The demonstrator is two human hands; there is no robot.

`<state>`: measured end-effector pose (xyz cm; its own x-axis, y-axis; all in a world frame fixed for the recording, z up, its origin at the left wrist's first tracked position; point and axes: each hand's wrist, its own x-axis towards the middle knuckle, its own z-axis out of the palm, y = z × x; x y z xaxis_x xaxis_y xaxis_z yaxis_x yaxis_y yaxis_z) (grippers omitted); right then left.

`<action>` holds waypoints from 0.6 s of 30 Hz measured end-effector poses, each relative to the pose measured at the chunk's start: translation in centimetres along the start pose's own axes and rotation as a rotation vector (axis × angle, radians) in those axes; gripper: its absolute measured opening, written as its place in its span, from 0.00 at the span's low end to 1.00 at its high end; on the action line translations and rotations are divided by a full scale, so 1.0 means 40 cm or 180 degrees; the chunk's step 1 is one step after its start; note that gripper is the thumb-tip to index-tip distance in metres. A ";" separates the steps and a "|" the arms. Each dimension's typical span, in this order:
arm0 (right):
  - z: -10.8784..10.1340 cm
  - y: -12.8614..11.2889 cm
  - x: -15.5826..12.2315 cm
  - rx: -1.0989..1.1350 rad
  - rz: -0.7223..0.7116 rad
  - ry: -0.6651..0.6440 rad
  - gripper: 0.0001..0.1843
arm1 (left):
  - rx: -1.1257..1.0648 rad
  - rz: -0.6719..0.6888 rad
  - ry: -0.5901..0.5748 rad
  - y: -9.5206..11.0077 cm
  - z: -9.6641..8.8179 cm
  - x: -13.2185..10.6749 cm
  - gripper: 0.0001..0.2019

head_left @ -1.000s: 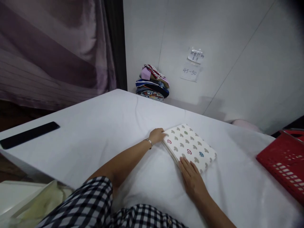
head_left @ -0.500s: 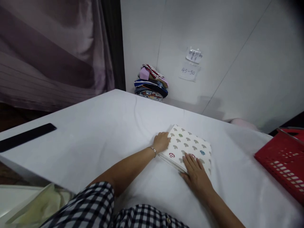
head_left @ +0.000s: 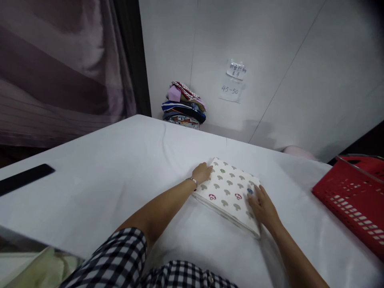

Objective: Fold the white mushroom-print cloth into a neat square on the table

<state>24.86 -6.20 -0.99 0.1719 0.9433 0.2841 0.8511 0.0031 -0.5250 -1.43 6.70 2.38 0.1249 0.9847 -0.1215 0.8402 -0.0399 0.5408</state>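
A folded cloth (head_left: 229,188), white with grey, red, green and blue mushroom prints, lies as a flat, layered rectangle on the white-covered table. My left hand (head_left: 202,173), a bracelet at its wrist, closes its bent fingers on the cloth's left edge; the thumb is hidden. At the opposite edge, my right hand (head_left: 264,206) rests with fingers apart, its thumb side on the printed top and the outer fingers partly out of sight. The nearest edge of the cloth shows several stacked layers.
A red perforated basket (head_left: 354,196) with a metal handle stands at the right. A black strip (head_left: 25,179) lies at the table's left. Beyond the far edge is a pile of folded fabrics (head_left: 184,106) against the wall, near paper signs (head_left: 230,91). A curtain (head_left: 60,72) hangs at left.
My right hand has slid from the cloth's near top surface to its right edge, uncovering the front prints. The left hand stays at the left edge. The view has shifted slightly right.
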 end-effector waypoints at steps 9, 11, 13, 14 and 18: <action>0.062 0.059 0.078 0.0646 0.0342 0.0337 0.36 | 0.0135 0.0010 0.0228 -0.025 0.027 -0.022 0.14; 0.061 0.064 0.093 0.0664 0.0242 0.0222 0.34 | 0.0161 -0.0001 0.0252 -0.039 0.019 -0.037 0.13; 0.057 0.068 0.112 0.0476 0.0167 0.0021 0.32 | 0.0179 -0.0021 0.0235 -0.044 0.006 -0.042 0.12; 0.054 0.067 0.124 0.0324 0.0106 -0.0049 0.32 | 0.0189 -0.0037 0.0225 -0.041 -0.001 -0.041 0.12; 0.057 0.029 0.186 -0.0238 -0.0346 -0.0096 0.31 | 0.0209 0.0013 0.0505 -0.001 -0.012 -0.016 0.16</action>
<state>26.00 1.57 -1.31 0.0626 0.9483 0.3113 0.8987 0.0821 -0.4309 -1.81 6.14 2.82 0.0480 0.9987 0.0164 0.8732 -0.0499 0.4848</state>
